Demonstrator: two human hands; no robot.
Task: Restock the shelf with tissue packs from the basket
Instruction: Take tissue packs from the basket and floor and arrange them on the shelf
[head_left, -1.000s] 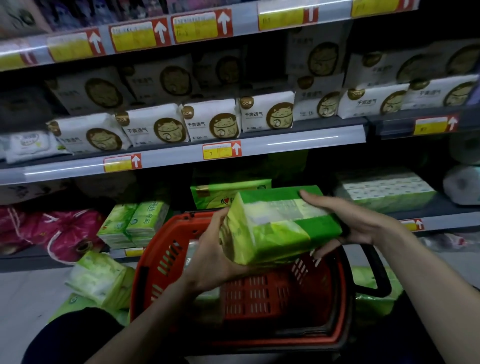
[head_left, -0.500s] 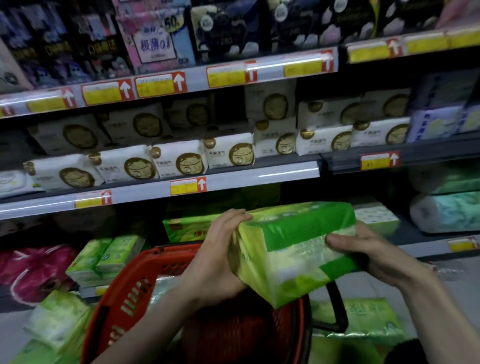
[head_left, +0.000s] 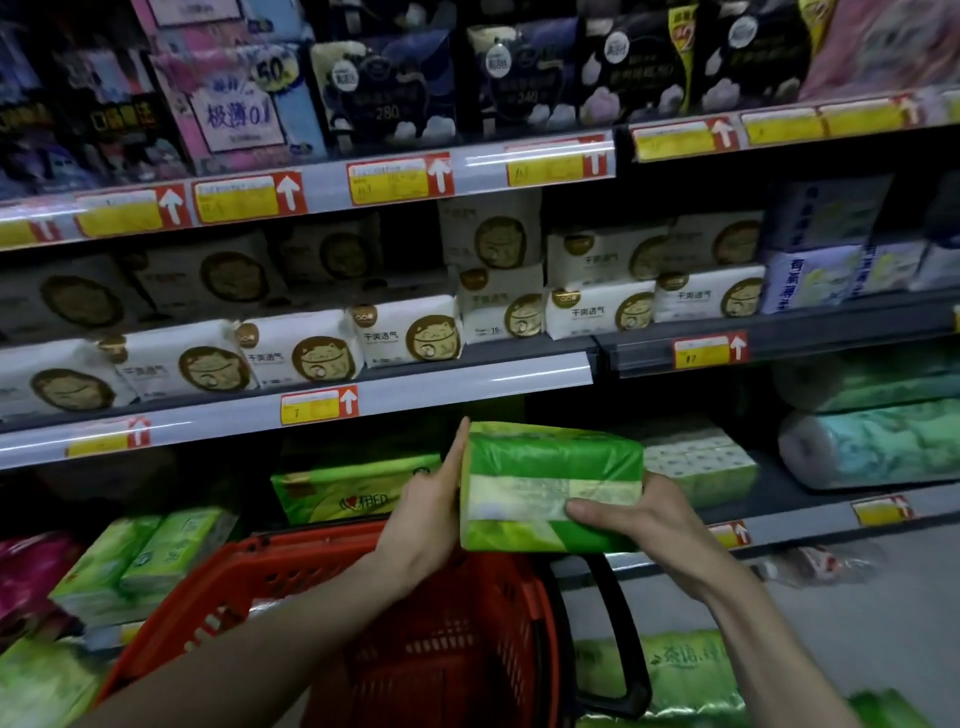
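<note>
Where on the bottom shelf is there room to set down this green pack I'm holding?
The dark gap between the heart-logo green pack and the white-and-green patterned pack looks free, behind the green tissue pack held by your left hand and right hand, partly hidden. Right of that, wrapped rolls fill the bottom shelf; cat-print packs crowd the shelf above.
</note>
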